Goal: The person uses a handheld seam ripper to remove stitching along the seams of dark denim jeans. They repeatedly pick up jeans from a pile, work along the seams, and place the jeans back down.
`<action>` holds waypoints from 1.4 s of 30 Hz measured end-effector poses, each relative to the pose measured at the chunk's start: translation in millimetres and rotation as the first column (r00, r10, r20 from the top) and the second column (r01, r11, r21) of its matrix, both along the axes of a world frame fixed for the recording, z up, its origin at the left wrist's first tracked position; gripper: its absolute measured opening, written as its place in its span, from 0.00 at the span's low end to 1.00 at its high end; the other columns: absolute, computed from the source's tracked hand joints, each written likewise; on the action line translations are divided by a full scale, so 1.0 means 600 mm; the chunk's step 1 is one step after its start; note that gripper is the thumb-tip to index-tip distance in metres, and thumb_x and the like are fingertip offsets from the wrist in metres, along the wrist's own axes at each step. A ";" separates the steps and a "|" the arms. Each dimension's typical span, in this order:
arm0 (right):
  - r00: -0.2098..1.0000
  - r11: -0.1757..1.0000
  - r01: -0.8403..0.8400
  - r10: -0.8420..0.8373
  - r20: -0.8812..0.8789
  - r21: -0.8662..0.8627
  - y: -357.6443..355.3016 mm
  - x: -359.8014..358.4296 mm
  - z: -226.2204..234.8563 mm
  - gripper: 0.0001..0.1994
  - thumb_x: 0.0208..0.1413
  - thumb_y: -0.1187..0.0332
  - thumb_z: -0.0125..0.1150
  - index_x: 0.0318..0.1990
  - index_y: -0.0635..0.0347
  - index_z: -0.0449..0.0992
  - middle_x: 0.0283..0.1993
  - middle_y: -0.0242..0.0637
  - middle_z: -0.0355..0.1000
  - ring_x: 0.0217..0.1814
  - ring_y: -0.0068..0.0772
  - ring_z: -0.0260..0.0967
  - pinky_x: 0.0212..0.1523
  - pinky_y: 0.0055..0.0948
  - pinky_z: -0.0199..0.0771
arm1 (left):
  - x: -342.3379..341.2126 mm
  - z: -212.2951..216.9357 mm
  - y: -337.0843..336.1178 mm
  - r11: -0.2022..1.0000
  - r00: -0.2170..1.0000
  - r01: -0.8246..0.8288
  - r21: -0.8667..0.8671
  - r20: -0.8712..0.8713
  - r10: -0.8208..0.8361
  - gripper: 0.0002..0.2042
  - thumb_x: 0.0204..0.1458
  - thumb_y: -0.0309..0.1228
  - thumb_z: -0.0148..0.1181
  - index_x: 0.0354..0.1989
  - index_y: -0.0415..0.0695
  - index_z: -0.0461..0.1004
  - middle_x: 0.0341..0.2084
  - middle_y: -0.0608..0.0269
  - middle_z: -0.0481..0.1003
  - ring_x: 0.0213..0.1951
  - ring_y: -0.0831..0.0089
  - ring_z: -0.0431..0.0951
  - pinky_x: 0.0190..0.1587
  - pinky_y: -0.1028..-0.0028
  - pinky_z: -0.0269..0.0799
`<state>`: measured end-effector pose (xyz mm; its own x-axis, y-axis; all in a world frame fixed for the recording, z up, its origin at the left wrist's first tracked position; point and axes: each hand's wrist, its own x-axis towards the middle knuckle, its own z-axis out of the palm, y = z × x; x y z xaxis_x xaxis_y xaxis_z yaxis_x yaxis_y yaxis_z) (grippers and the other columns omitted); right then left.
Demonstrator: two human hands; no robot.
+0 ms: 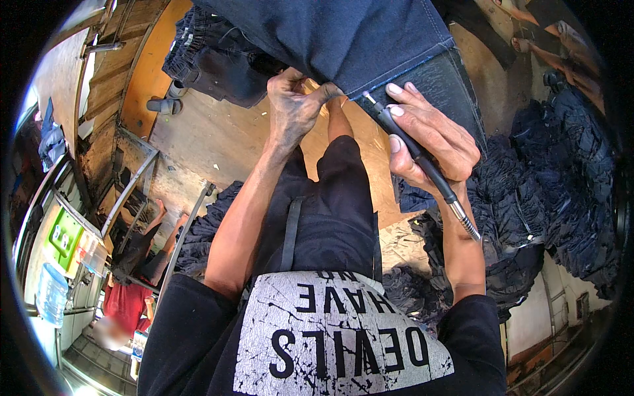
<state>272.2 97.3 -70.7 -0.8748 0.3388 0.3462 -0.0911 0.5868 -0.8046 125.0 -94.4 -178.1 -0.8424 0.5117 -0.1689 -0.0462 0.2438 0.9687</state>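
Dark blue denim jeans (pixel 370 39) spread in front of me at the top of the view, a stitched hem edge running along their near side. With thumb and fingers my left hand (pixel 294 105) pinches the near corner of that hem. In my right hand (pixel 436 135) is a black pen-shaped rotary tool (pixel 419 155) with a cord spring at its rear end. Its pale tip points at the hem edge, close to my left fingers; I cannot tell whether it touches. Beside the tip, a faded, worn-looking patch (pixel 432 89) shows on the denim.
Dark garments (pixel 211 59) lie behind to the left, and large heaps of dark clothes (pixel 528 178) fill the right. Sandals (pixel 165 105) rest on the wooden floor (pixel 191 132). At lower left are a metal frame, a water jug (pixel 53 294) and a person in red (pixel 125 307).
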 end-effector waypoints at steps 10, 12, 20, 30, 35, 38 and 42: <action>0.995 0.995 0.101 -0.100 -0.027 0.018 0.002 0.004 0.000 0.11 0.47 0.78 0.70 0.40 0.70 0.86 0.40 0.50 0.86 0.52 0.51 0.88 0.61 0.50 0.88 | 0.000 0.022 0.000 0.995 0.983 -0.008 -0.103 0.180 0.026 0.17 0.44 0.29 0.86 0.25 0.38 0.77 0.19 0.76 0.71 0.24 0.85 0.65 0.25 0.76 0.60; 0.989 0.988 0.150 -0.149 -0.024 0.045 0.006 0.011 0.003 0.10 0.48 0.78 0.70 0.40 0.71 0.85 0.42 0.51 0.86 0.53 0.51 0.88 0.62 0.51 0.87 | -0.006 0.029 0.002 0.977 0.981 0.013 -0.215 0.190 0.029 0.18 0.44 0.30 0.86 0.24 0.38 0.76 0.18 0.75 0.71 0.24 0.85 0.66 0.25 0.76 0.60; 0.673 0.654 0.728 -0.739 0.034 -0.208 -0.005 0.013 0.068 0.18 0.76 0.57 0.60 0.54 0.66 0.83 0.52 0.44 0.85 0.58 0.37 0.82 0.63 0.36 0.77 | -0.109 0.199 -0.022 0.979 0.953 0.205 0.022 0.226 -0.204 0.47 0.56 0.42 0.80 0.76 0.34 0.56 0.70 0.41 0.65 0.69 0.56 0.69 0.68 0.55 0.69; 0.632 0.643 0.759 -0.765 0.121 0.099 -0.028 -0.116 0.022 0.19 0.57 0.71 0.69 0.56 0.54 0.77 0.59 0.46 0.78 0.69 0.60 0.71 0.75 0.65 0.59 | -0.426 0.211 0.160 0.664 0.707 0.004 -0.748 -0.467 -0.530 0.61 0.42 0.73 0.74 0.71 0.30 0.66 0.69 0.26 0.66 0.69 0.32 0.67 0.71 0.42 0.66; 0.587 0.583 0.806 -0.809 -0.017 0.101 -0.003 -0.105 0.026 0.10 0.57 0.79 0.58 0.45 0.60 0.79 0.45 0.48 0.79 0.48 0.58 0.74 0.52 0.50 0.73 | -0.405 0.254 0.155 0.849 0.845 0.219 -0.482 -0.342 -0.412 0.46 0.41 0.50 0.87 0.59 0.22 0.75 0.62 0.24 0.74 0.65 0.40 0.76 0.68 0.59 0.71; 0.595 0.573 0.803 -0.786 -0.168 0.162 0.004 -0.043 0.026 0.15 0.49 0.83 0.54 0.43 0.59 0.78 0.38 0.48 0.76 0.46 0.58 0.73 0.49 0.50 0.72 | -0.356 0.275 0.142 0.807 0.834 0.498 -0.316 -0.080 -0.546 0.47 0.40 0.48 0.87 0.61 0.21 0.76 0.57 0.36 0.81 0.59 0.52 0.81 0.64 0.57 0.74; 0.461 0.439 0.885 -0.873 -0.157 0.156 -0.003 0.120 0.022 0.17 0.46 0.84 0.56 0.44 0.56 0.77 0.37 0.48 0.74 0.44 0.61 0.72 0.48 0.54 0.71 | -0.247 0.274 0.182 0.740 0.730 0.655 -0.153 -0.122 -0.672 0.39 0.55 0.51 0.77 0.62 0.26 0.78 0.56 0.44 0.83 0.58 0.58 0.80 0.65 0.62 0.72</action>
